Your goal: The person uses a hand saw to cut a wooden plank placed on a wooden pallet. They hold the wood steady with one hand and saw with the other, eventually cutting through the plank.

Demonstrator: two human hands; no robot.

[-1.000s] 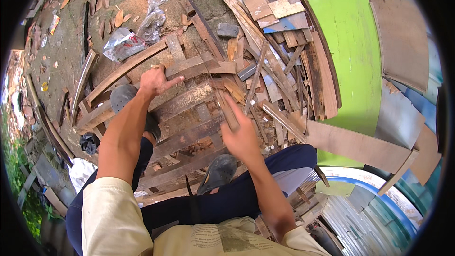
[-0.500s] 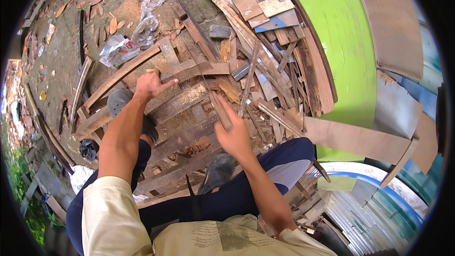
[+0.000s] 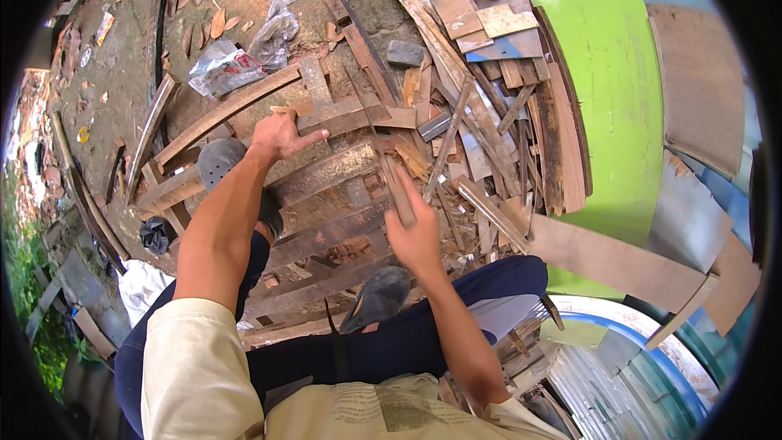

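My left hand [image 3: 281, 135] presses on a short wooden board [image 3: 346, 118], its fingers curled over the far side and its thumb stretched along the wood. My right hand [image 3: 417, 235] is closed round the wooden handle of a handsaw [image 3: 398, 191]. The thin dark blade, seen nearly edge-on, points away from me and crosses the board near its right end. Its teeth cannot be made out. Beneath lies a slatted wooden frame [image 3: 314, 244], with a pale, dusty patch on the slat [image 3: 326, 173] just below the board.
Scrap wood [image 3: 481, 130] is piled to the right, beside a bright green panel [image 3: 623, 106]. A grey stone block [image 3: 405, 53] and a crumpled plastic bag [image 3: 224, 69] lie beyond the frame. My dark clogs [image 3: 379, 297] are on or beside the slats.
The whole view has shifted, so the scene sits farther right in the picture. Both hands keep their holds, and the saw still crosses the board near the same spot.
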